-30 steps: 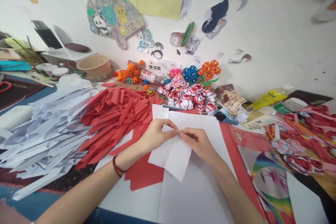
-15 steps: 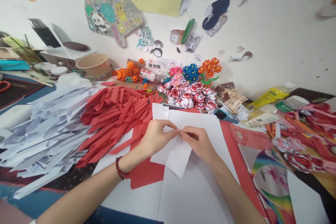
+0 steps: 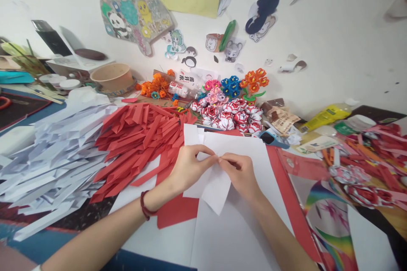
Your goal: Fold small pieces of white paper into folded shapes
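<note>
My left hand and my right hand meet fingertip to fingertip over the middle of the work surface. Both are closed in a pinch on a piece of white paper, whose lower part hangs below the fingers with a pointed corner. The pinched edge is hidden by my fingertips. Beneath lie large white sheets and red paper. Left of my hands spreads a heap of folded red paper strips, and beyond it a heap of folded white paper strips.
Red-and-white paper flowers stand behind my hands, near orange flowers and blue flowers. A round tan bowl sits back left. At right are a yellow bottle, pink and red strips and a rainbow-patterned packet.
Very little differs. Both hands keep their pinch on the white paper at nearly the same spot, and the view has shifted slightly.
</note>
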{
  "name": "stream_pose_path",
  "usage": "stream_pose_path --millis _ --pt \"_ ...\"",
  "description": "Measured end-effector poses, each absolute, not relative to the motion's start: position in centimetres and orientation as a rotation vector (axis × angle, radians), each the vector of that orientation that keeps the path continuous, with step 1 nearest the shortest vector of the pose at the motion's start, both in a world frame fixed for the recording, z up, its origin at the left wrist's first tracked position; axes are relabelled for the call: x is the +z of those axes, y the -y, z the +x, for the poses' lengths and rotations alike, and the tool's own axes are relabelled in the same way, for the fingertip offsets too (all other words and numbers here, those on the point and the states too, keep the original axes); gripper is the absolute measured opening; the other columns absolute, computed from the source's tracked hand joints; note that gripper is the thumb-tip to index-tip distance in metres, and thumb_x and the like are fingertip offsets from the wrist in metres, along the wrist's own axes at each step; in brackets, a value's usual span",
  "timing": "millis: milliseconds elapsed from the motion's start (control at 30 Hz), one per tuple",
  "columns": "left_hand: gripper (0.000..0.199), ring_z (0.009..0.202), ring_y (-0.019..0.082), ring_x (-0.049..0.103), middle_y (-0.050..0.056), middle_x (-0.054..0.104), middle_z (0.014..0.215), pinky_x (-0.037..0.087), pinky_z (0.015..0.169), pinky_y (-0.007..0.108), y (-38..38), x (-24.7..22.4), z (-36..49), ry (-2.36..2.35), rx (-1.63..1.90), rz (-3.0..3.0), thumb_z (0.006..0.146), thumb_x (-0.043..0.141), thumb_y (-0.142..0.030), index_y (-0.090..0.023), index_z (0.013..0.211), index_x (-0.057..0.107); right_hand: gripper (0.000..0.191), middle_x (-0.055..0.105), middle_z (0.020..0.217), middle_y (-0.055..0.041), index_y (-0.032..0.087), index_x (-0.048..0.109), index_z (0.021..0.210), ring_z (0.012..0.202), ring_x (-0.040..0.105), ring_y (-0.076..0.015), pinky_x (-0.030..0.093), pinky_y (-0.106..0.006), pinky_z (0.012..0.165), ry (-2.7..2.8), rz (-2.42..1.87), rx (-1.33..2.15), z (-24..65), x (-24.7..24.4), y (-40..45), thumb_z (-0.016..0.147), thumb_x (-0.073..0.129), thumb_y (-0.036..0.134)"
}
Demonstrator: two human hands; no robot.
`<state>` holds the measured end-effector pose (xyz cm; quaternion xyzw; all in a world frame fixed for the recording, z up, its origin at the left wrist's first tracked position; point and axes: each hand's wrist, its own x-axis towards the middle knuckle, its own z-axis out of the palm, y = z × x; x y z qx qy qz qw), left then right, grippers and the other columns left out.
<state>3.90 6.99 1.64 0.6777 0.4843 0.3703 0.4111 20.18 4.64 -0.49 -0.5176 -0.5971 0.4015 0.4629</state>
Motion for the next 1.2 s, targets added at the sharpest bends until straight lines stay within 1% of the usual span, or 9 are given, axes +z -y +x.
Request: stream_pose_path --millis 300,567,700,800,967,1033,1100,1200 --pt "0.008 0.072 0.011 0.061 -0.004 0.074 0.081 0.038 0.066 0.023 -6.9 1.7 3.9 -1.231 0.965 1.707 0.078 0.067 -0.025 -0.021 0.077 0.074 0.027 0.043 0.055 0.0028 0.015 0.055 0.056 0.056 0.036 -0.0101 0.027 -0.024 0.050 1.367 -1.306 0.998 19.7 -0.5 -4.3 0.080 0.057 0.024" --pt "0.009 0.076 0.013 0.063 -0.002 0.074 0.082 0.041 0.070 0.023 -6.5 1.5 4.1 -1.207 1.018 1.712 0.079 0.066 -0.025 -0.020 0.078 0.073 0.025 0.046 0.054 0.0024 0.014 0.058 0.056 0.056 0.039 -0.0106 0.028 -0.024 0.050 1.324 -1.328 0.983 19.3 -0.3 -4.0 0.079 0.057 0.024" --pt "0.010 0.076 0.014 0.063 -0.001 0.074 0.084 0.041 0.068 0.023 -6.7 1.7 4.0 -1.207 1.018 1.731 0.079 0.065 -0.026 -0.020 0.079 0.074 0.024 0.051 0.057 0.0014 0.014 0.062 0.060 0.058 0.043 -0.0116 0.032 -0.024 0.053 1.364 -1.316 0.999 19.9 -0.3 -4.3 0.081 0.058 0.026" --pt "0.014 0.069 0.013 0.059 -0.001 0.073 0.079 0.038 0.063 0.023 -7.2 1.7 3.7 -1.244 0.969 1.773 0.080 0.063 -0.029 -0.020 0.080 0.075 0.025 0.058 0.063 -0.0005 0.014 0.067 0.066 0.063 0.049 -0.0137 0.036 -0.024 0.057 1.447 -1.307 1.007 20.7 -0.2 -4.8 0.083 0.059 0.030" --pt "0.025 0.057 0.012 0.052 0.000 0.068 0.066 0.034 0.052 0.022 -8.2 0.9 3.3 -1.285 0.910 1.773 0.081 0.060 -0.037 -0.018 0.084 0.076 0.025 0.070 0.081 -0.0060 0.015 0.073 0.079 0.078 0.061 -0.0207 0.045 -0.028 0.068 1.463 -1.299 1.049 21.5 -0.4 -5.4 0.082 0.063 0.037" --pt "0.024 0.053 0.011 0.047 -0.001 0.064 0.061 0.032 0.049 0.022 -8.5 0.5 3.2 -1.309 0.890 1.791 0.078 0.062 -0.037 -0.019 0.083 0.077 0.026 0.071 0.082 -0.0070 0.014 0.074 0.080 0.077 0.062 -0.0218 0.045 -0.028 0.066 1.467 -1.319 1.066 21.6 -0.5 -5.4 0.082 0.063 0.038" --pt "0.021 0.050 0.009 0.041 -0.002 0.060 0.056 0.029 0.049 0.022 -8.6 0.3 3.2 -1.318 0.866 1.828 0.076 0.064 -0.036 -0.020 0.082 0.077 0.027 0.071 0.078 -0.0071 0.014 0.074 0.078 0.074 0.062 -0.0216 0.045 -0.029 0.064 1.495 -1.357 1.052 21.6 -0.8 -5.4 0.082 0.062 0.037" --pt "0.017 0.051 0.009 0.038 -0.002 0.060 0.057 0.029 0.051 0.022 -8.8 0.2 3.3 -1.298 0.842 1.864 0.074 0.067 -0.033 -0.021 0.080 0.077 0.025 0.070 0.074 -0.0062 0.014 0.074 0.074 0.071 0.061 -0.0206 0.043 -0.029 0.063 1.572 -1.431 0.960 21.5 -1.0 -5.5 0.082 0.060 0.033"
